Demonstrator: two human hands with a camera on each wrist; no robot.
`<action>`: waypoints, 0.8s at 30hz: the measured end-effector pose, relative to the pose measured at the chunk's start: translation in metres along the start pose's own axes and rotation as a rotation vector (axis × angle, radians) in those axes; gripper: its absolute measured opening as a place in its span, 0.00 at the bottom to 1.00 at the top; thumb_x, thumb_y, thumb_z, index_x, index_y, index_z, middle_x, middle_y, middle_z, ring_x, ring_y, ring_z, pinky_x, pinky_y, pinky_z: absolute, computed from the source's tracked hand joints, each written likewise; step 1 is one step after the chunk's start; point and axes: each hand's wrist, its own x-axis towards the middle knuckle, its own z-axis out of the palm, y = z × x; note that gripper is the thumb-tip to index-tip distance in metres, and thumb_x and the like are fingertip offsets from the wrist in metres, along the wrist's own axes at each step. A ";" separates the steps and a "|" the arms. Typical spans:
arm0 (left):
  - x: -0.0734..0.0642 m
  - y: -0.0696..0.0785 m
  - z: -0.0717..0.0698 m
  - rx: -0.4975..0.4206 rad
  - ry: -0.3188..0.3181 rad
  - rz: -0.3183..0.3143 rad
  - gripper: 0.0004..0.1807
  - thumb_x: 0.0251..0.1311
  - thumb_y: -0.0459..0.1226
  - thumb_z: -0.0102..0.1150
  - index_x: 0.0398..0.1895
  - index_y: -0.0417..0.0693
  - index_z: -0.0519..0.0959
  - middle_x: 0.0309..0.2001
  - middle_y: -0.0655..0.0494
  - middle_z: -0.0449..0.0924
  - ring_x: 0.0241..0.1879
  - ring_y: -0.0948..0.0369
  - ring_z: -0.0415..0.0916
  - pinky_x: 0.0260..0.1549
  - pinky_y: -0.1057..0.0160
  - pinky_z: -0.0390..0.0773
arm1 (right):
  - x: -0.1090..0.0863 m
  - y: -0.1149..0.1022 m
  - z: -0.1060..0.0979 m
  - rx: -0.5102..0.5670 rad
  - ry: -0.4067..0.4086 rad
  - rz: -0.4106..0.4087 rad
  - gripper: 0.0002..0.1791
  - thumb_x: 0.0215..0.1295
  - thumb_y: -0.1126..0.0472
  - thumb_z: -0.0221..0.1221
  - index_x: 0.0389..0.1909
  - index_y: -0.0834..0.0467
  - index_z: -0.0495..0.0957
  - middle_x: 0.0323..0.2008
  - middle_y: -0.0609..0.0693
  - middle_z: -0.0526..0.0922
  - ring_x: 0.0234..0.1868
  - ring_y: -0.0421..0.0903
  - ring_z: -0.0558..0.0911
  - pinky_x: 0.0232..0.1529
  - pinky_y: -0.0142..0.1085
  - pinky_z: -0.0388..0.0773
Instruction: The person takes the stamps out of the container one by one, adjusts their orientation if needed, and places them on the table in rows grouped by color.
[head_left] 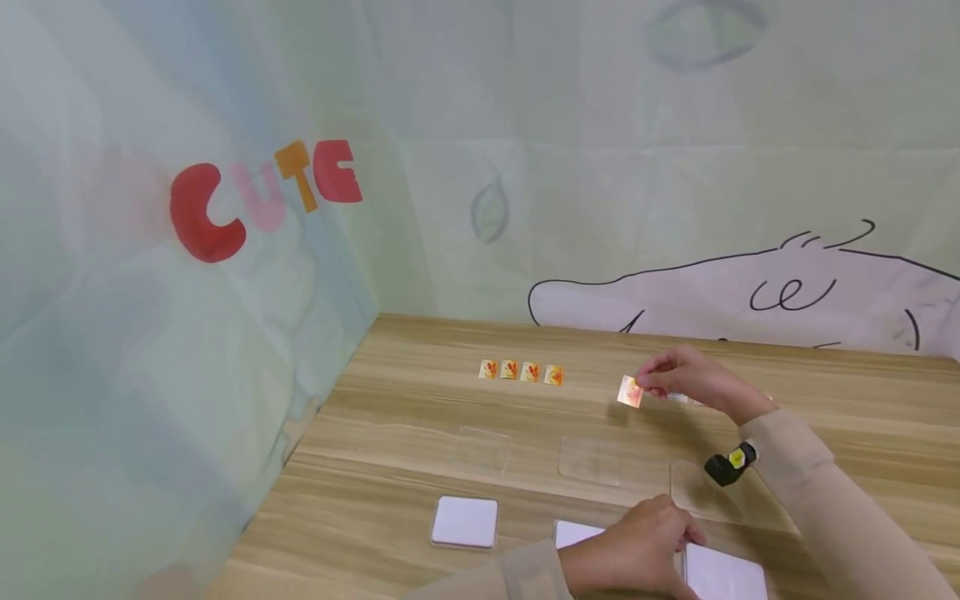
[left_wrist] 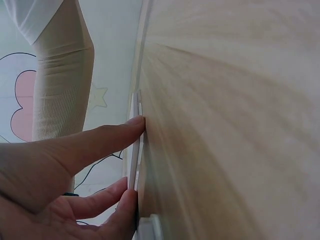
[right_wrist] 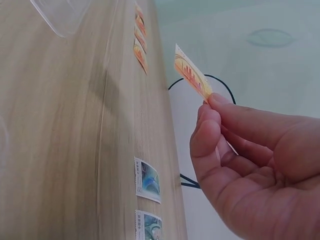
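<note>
My right hand (head_left: 693,382) pinches a small orange-and-white postage stamp (head_left: 630,392) between thumb and fingertips, above the back of the table. In the right wrist view, the stamp (right_wrist: 191,74) is tilted and held by one corner. Near the table's front, my left hand (head_left: 637,546) grips a flat square white-topped clear case (head_left: 726,575). Its thumb and fingers press opposite edges of the case (left_wrist: 134,160) in the left wrist view. A row of several orange stamps (head_left: 531,372) lies left of my right hand. Blue-green stamps (right_wrist: 148,181) lie beneath that hand.
Clear square plastic pieces (head_left: 591,461) lie in a row across the middle of the wooden table (head_left: 360,442). Two more white-topped cases, one at the left (head_left: 465,522) and one partly behind my left hand (head_left: 576,533), lie in front. Printed cloth (head_left: 450,167) hangs behind.
</note>
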 end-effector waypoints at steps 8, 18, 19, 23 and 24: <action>0.000 0.000 0.001 0.000 -0.007 0.000 0.27 0.38 0.49 0.82 0.45 0.56 0.86 0.26 0.74 0.74 0.33 0.79 0.60 0.32 0.82 0.59 | 0.011 -0.003 0.001 0.009 0.005 0.023 0.11 0.70 0.66 0.60 0.43 0.73 0.79 0.30 0.56 0.81 0.27 0.41 0.77 0.30 0.34 0.78; 0.001 -0.001 0.001 -0.015 -0.013 -0.009 0.26 0.39 0.47 0.82 0.45 0.56 0.86 0.28 0.74 0.75 0.33 0.79 0.61 0.33 0.82 0.59 | 0.020 -0.002 0.002 0.029 0.011 0.037 0.11 0.70 0.66 0.60 0.43 0.73 0.79 0.32 0.56 0.82 0.30 0.43 0.77 0.34 0.36 0.78; 0.001 -0.001 0.002 -0.018 -0.014 -0.006 0.26 0.39 0.47 0.82 0.45 0.56 0.86 0.28 0.74 0.75 0.34 0.79 0.61 0.33 0.82 0.59 | 0.021 -0.002 0.002 0.033 0.011 0.037 0.11 0.70 0.66 0.59 0.43 0.74 0.79 0.32 0.56 0.82 0.30 0.43 0.77 0.34 0.36 0.78; 0.000 -0.001 0.002 -0.001 0.000 0.004 0.25 0.38 0.47 0.82 0.44 0.57 0.87 0.28 0.75 0.75 0.34 0.79 0.61 0.33 0.82 0.59 | 0.025 -0.001 0.002 0.049 0.007 0.043 0.11 0.70 0.68 0.59 0.44 0.74 0.79 0.33 0.57 0.82 0.30 0.44 0.77 0.34 0.36 0.78; 0.000 0.000 0.003 0.004 0.005 0.005 0.25 0.38 0.47 0.82 0.44 0.57 0.87 0.27 0.75 0.75 0.34 0.79 0.61 0.33 0.82 0.59 | 0.026 -0.002 0.002 0.050 0.007 0.045 0.10 0.70 0.68 0.58 0.44 0.74 0.79 0.34 0.58 0.82 0.30 0.44 0.77 0.34 0.36 0.78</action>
